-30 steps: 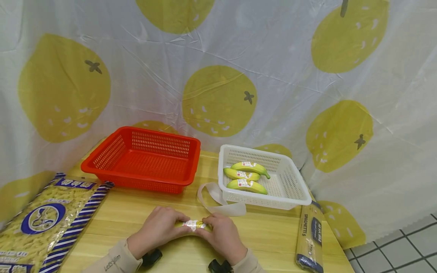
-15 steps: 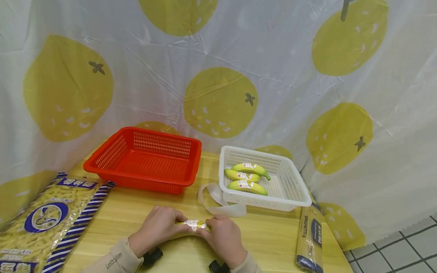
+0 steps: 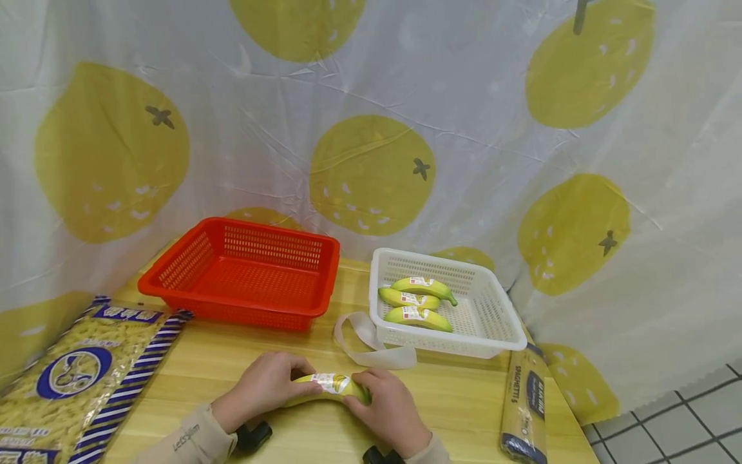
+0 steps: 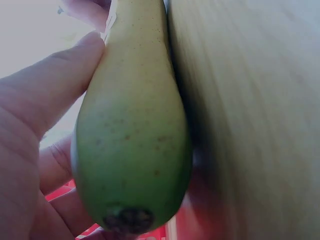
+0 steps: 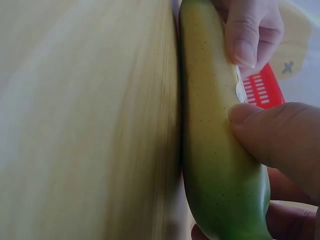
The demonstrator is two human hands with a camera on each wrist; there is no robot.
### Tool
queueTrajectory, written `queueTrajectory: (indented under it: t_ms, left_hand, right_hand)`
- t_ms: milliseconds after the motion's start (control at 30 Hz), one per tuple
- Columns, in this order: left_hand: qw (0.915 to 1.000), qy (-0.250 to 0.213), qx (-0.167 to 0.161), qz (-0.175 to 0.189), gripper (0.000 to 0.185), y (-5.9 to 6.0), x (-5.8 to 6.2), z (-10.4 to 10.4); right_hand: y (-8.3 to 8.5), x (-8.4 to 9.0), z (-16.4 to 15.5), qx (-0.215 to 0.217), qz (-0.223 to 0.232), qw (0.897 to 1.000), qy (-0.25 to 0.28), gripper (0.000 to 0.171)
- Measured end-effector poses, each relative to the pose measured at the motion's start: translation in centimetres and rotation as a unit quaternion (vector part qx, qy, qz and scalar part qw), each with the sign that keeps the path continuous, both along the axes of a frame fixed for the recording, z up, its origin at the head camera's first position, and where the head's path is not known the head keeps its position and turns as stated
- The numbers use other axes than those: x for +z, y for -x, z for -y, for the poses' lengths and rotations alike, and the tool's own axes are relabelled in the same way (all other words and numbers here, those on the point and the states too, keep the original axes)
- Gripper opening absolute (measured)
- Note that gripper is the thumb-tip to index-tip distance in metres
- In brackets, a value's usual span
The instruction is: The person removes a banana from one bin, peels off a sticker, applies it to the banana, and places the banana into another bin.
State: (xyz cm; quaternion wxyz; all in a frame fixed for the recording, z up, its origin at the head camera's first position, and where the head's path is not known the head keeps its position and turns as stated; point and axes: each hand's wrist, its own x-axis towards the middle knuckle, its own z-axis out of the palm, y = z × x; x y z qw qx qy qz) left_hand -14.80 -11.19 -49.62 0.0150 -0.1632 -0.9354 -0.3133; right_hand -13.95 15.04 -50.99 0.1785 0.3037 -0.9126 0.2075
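Spanning both fists, the banana (image 3: 327,388) is clasped endwise by left hand (image 3: 263,388) and right hand (image 3: 390,409).

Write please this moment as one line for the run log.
left hand: grips banana | right hand: grips same banana | banana: on table | white basket: three bananas

My right hand's fingers (image 5: 275,135) pinch a green-yellow banana (image 5: 212,150) just left of them; it touches the wooden table (image 5: 85,120) beyond.

Head overview; wrist close-ups share banana (image 3: 329,389)
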Motion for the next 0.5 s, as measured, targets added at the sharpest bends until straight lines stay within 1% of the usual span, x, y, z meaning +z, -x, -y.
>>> queueTrajectory:
  t_ms: [167, 300, 367, 433, 500]
  left_hand:
    - [1.0, 0.001, 0.0, 0.002, 0.03, -0.04, 0.13, 0.04]
    - [1.0, 0.005, -0.005, -0.007, 0.03, 0.02, 0.18, 0.03]
    - [0.9998, 0.007, -0.01, -0.015, 0.033, 0.08, 0.13, 0.0]
    - [0.9998, -0.001, -0.013, -0.017, 0.04, 0.14, 0.1, -0.05]
    - [0.9994, -0.028, -0.017, -0.012, 0.044, 0.26, 0.07, -0.19]
  right_hand:
    - [0.13, 0.07, 0.12, 0.002, 0.005, 1.0, 0.005, 0.031]
    - [0.1, 0.27, 0.13, 0.002, 0.016, 1.0, 0.007, 0.031]
    - [0.09, 0.36, -0.01, 0.002, 0.027, 1.0, 0.007, 0.03]
    - [0.07, 0.46, -0.29, 0.0, 0.041, 0.999, 0.007, 0.03]
    - [0.06, 0.55, -0.74, -0.006, 0.055, 0.998, 0.007, 0.03]
